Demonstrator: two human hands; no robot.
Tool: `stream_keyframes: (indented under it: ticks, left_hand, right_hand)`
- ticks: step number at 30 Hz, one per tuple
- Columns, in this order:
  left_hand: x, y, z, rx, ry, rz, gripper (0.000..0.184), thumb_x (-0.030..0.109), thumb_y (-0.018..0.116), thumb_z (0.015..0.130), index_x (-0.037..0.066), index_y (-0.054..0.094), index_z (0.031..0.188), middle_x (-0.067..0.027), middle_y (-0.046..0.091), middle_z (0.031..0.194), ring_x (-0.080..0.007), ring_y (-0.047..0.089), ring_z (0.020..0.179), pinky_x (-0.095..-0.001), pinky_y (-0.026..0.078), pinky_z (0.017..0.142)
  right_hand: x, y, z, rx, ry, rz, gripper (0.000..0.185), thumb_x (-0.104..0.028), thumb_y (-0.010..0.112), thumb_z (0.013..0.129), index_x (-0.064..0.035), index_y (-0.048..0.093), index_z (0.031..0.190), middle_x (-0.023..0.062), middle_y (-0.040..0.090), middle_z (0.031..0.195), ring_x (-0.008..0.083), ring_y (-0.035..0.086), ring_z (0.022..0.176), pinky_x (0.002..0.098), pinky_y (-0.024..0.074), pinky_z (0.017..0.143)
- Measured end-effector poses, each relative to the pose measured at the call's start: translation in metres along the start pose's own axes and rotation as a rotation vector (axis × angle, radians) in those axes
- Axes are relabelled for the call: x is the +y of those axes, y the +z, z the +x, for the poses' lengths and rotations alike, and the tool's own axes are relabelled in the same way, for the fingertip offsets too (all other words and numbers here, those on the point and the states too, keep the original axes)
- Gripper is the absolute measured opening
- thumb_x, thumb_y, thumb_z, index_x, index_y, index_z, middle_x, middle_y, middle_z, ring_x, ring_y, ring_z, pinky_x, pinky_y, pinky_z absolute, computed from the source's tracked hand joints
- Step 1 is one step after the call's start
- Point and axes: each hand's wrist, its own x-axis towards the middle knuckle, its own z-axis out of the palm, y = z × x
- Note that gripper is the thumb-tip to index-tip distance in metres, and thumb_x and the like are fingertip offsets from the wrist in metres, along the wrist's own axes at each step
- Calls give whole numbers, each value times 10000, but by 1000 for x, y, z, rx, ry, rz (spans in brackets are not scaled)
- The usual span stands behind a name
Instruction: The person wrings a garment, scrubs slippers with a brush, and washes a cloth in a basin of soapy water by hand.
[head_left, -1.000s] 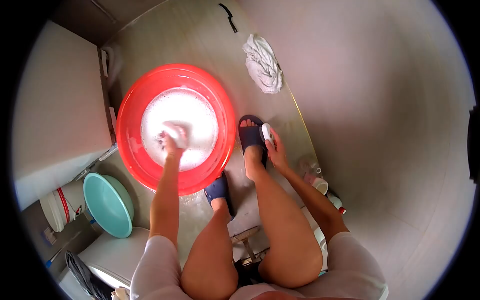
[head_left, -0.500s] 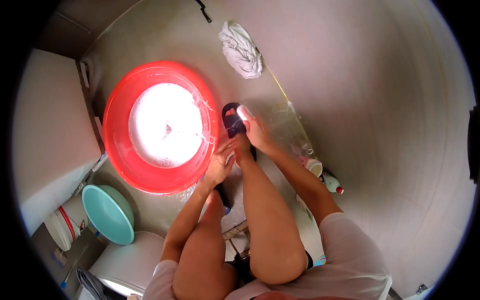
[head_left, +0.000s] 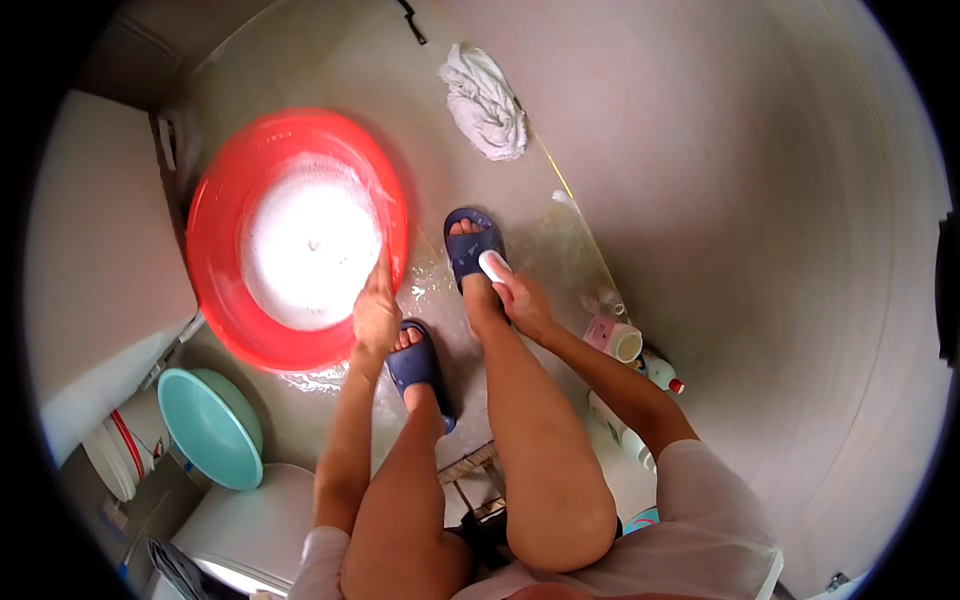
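At the right edge of the red basin [head_left: 222,312] my left hand [head_left: 376,318] lies against the rim, its visible fingers stretched out. White suds [head_left: 312,245] fill the bottom of the basin. My right hand [head_left: 522,303] is closed around a smooth white oval object [head_left: 493,266], whose exact kind I cannot make out. This object is over the strap of the dark blue right slipper [head_left: 472,245], on my right foot. The left slipper [head_left: 412,368] is on my other foot, beside the basin.
A crumpled white cloth [head_left: 485,105] lies ahead near a black-handled item [head_left: 412,22]. At the left, a teal basin [head_left: 210,428] leans near a white bucket [head_left: 112,460]. On the right stand a pink-and-white container [head_left: 613,340] and a red-capped bottle [head_left: 660,371]. The floor is wet.
My left hand has moved from my right ankle to the basin rim. The red basin has shifted left and slightly away. My right hand and the white object have drawn back towards me.
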Motion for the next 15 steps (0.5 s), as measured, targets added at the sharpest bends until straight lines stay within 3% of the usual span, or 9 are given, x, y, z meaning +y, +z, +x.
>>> stream_keyframes:
  ticks: [5,6,9,10,13,14,15]
  left_hand:
    - [-3,3,17,74,-11,-33,763,-127,487,658,24,290,1380,-214,462,1292,-362,471,1164,-381,408,981]
    - [-3,1,17,113,1,-161,622,-30,551,764,22,358,1354,-164,489,1293,-319,466,1197,-356,377,1011]
    - [-44,1,24,37,-196,-1027,503,167,599,864,39,428,1319,-87,499,1298,-235,460,1205,-335,354,1015]
    - [-60,-8,27,169,-416,-1246,463,347,570,902,59,510,1259,-43,531,1249,-169,449,1175,-322,338,1000]
    - [-148,0,33,745,-571,-898,399,350,539,913,39,579,1158,-61,588,1117,-163,517,1013,-319,385,922]
    - [-194,9,32,827,-560,-875,402,353,526,917,36,572,1160,-79,588,1095,-173,523,993,-305,409,885]
    - [-223,14,29,914,-566,-887,412,361,524,917,42,560,1175,-99,587,1095,-186,535,975,-306,453,809]
  right_hand:
    - [-21,-1,63,-54,12,-271,468,-210,523,886,-283,411,1335,213,569,926,400,574,776,502,460,677]
    - [-22,-2,75,-62,32,-290,469,-220,522,886,-284,407,1336,212,572,917,396,576,774,503,462,679]
    - [-16,-4,70,-80,7,-160,470,-171,522,884,-249,422,1336,213,582,845,388,576,770,466,463,677]
    - [-14,-10,57,-102,-29,-62,470,-156,521,883,-239,426,1336,213,582,832,387,576,773,455,460,680]
    - [0,-12,23,-101,2,119,468,-125,522,882,-198,435,1335,214,594,859,381,579,808,425,455,710]
    - [4,-9,17,-88,37,158,466,-117,522,881,-183,437,1335,215,600,879,379,581,824,415,453,724]
    - [1,-11,18,-115,74,161,463,-101,522,886,-165,436,1336,193,578,1006,338,573,916,383,445,787]
